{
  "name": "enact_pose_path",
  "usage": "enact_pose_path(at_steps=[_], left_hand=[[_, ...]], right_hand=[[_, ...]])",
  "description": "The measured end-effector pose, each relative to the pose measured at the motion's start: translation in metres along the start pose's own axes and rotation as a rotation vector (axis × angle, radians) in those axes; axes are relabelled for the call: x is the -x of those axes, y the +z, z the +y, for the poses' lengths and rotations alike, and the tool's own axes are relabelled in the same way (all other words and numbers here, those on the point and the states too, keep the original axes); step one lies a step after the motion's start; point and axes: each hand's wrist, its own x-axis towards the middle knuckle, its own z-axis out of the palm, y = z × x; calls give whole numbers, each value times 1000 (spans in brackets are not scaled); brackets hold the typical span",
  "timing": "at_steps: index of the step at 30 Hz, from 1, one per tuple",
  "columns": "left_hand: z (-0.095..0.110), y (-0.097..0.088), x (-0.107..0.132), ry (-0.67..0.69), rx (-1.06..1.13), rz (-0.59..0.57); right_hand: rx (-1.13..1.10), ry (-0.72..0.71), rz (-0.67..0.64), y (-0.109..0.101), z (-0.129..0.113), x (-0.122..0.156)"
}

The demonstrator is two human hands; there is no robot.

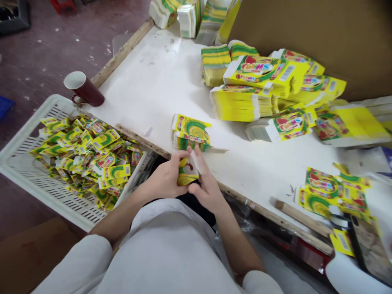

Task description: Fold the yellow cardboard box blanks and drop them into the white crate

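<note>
left hand (167, 175) clamped on one small yellow-green carton (186, 176), thumb one side, fingers other. carton is in front of the torso, right at the table's near edge. right hand (210, 192) on the carton's right side, fingers stretched up, thumb spread low; blurred, can't tell if it's gripping or just touching.

small stack of flat cartons (194, 130) on the table (153, 81), just past the fingertips, close to the near edge. printed yellow/green, swirl pattern on top.

left of the near edge: white plastic crate (39, 171), piled with small cartons (104, 139). dark red mug (88, 92) at the left edge, beside the crate's far corner.

far edge: striped carton bundles (211, 20), standing by the far left corner. big heap of flat cartons (260, 75) leans toward the far right side, in front of a brown cardboard panel (306, 32).

right end of the near edge: loose printed cartons (324, 188), wooden strip (303, 220) lying along the edge, phone (370, 245) with patterned back overlapping the cartons.
</note>
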Motion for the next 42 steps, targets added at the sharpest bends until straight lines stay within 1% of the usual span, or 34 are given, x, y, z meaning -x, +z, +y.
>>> enact_pose_path(at_steps=[2, 4, 6, 8, 9, 10, 11, 12, 14, 17, 19, 21, 23, 26, 27, 28, 32, 34, 37, 39, 42], left_hand=[[-2, 0, -2, 45, 35, 32], [-2, 2, -2, 59, 65, 107], [-1, 5, -1, -7, 61, 243], [1, 6, 0, -141, 68, 409], [1, 6, 1, -217, 119, 470], [2, 5, 2, -288, 210, 504], [2, 4, 3, -344, 329, 515], [2, 2, 4, -382, 452, 514], [3, -2, 5, -414, 633, 531], [4, -8, 4, -423, 709, 595], [7, -11, 3, -414, 723, 607], [9, -10, 1, -398, 719, 610], [11, -7, -1, -396, 681, 612], [11, -2, -3, -395, 639, 637], [10, -1, -3, -390, 650, 648], [9, 0, -3, -386, 672, 653], [7, 4, -4, -411, 749, 640], [6, 6, -4, -420, 763, 650], [7, 6, -4, -422, 769, 631], [8, 4, -4, -435, 746, 563], [12, 1, -3, -447, 675, 489]], right_hand=[[230, -91, -32, 2, -5, 7], [348, -175, 12, 3, -9, 10], [380, -214, 136, 3, -9, 10], [360, -212, 332, 1, -6, 9], [345, -207, 417, 0, -4, 8], [339, -203, 466, -2, -2, 7], [346, -207, 471, -4, 0, 6], [363, -213, 436, -6, 1, 6], [405, -223, 304, -12, 2, 5], [412, -235, 126, -25, -2, 6], [409, -237, 29, -33, -5, 5], [414, -237, -21, -36, -6, 5], [420, -239, 21, -35, -6, 3], [423, -232, 164, -27, -3, 2], [426, -228, 180, -26, -2, 2], [428, -225, 168, -26, -2, 2], [433, -203, 43, -34, -3, 2], [436, -188, 41, -38, -5, 2], [382, -175, 139, -36, -5, 0], [262, -128, 224, -30, -2, -1], [140, -57, 278, -18, 6, -2]])
